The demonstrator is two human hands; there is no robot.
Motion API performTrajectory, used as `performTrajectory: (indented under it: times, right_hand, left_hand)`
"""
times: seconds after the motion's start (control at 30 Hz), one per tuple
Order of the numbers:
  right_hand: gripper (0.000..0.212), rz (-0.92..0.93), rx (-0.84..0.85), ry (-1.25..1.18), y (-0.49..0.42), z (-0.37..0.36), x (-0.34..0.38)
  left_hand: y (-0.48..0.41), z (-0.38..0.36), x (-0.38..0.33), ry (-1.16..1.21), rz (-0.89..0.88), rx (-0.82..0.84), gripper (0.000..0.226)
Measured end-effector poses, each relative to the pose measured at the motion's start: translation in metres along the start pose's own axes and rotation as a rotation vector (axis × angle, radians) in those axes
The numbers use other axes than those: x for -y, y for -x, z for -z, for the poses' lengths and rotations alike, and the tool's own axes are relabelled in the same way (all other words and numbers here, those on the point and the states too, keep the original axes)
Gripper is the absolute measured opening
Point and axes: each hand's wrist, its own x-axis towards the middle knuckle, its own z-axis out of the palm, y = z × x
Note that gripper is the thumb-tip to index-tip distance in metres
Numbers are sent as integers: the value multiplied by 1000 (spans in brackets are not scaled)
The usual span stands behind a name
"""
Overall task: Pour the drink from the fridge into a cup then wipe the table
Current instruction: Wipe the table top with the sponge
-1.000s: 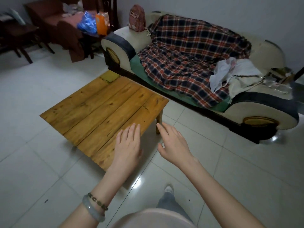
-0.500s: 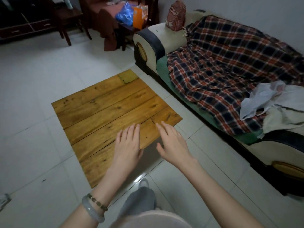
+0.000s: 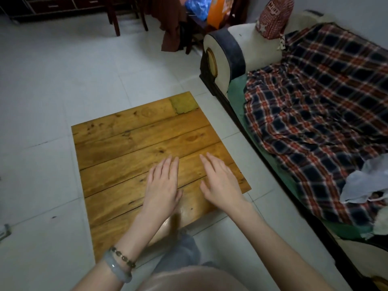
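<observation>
A low wooden plank table [image 3: 130,156] stands on the white tiled floor right in front of me. My left hand [image 3: 162,184] hovers palm down over its near right part, fingers straight and together, holding nothing. My right hand [image 3: 219,181] is stretched out beside it over the table's right edge, fingers straight, also holding nothing. A bracelet and a bead string sit on my left wrist. No fridge, drink, cup or cloth for wiping shows in this view.
A sofa [image 3: 222,53] with a plaid blanket [image 3: 327,106] runs along the right, close to the table. A white plastic bag [image 3: 365,181] lies on the blanket. Dark wooden chairs [image 3: 128,15] and bags stand at the back. Tiled floor lies open to the left.
The view has swung left and come closer, so the table now lies squarely below me and both hands are over its top. The hands keep the same flat pose.
</observation>
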Motion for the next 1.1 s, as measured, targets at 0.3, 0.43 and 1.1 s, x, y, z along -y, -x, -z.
performTrajectory:
  times: [0.3, 0.43, 1.1]
  right_hand:
    - [65, 32, 8, -72, -91, 8, -37]
    - [65, 54, 52, -79, -131, 7, -54]
    - [56, 227, 184, -250, -405, -112, -164]
  left_hand:
    - [-82, -1, 28, -29, 61, 18, 87]
    - [-112, -7, 37, -37, 92, 28, 87]
    - [-263, -122, 109, 1, 391, 168, 99]
